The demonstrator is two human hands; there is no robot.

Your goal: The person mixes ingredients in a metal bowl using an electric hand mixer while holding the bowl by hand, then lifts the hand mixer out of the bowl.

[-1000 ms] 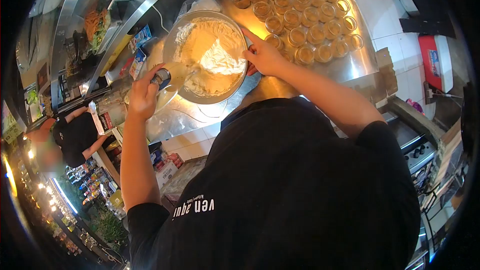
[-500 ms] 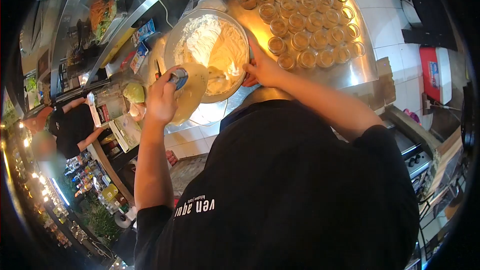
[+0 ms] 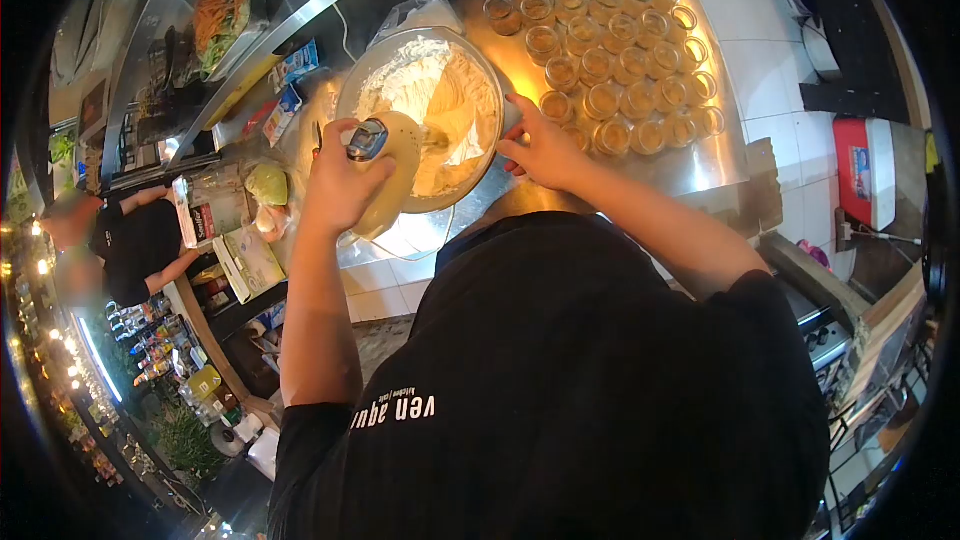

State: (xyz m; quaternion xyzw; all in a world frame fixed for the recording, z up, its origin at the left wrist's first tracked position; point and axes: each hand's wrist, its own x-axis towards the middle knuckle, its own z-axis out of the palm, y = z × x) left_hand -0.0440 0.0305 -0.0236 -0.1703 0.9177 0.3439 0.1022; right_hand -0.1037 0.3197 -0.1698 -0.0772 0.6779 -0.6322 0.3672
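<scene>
Left hand (image 3: 343,180) wraps the hand mixer (image 3: 400,162); right hand (image 3: 545,150) loosely holds the mixing bowl (image 3: 351,92). Between them, white-streaked mixture (image 3: 456,105) seems partly blended.

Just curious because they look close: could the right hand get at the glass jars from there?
Most likely yes: the nearest glass jars stand close to the right hand with nothing visible between, though it would probably have to leave the bowl.

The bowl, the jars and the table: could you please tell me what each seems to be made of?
Bowl: smooth grey wall, perhaps metal, though plastic is possible.
Jars: clear and glossy, likely glass; see-through walls, rims catching light.
Table: shiny metal, likely stainless steel, from its bright reflections.
</scene>
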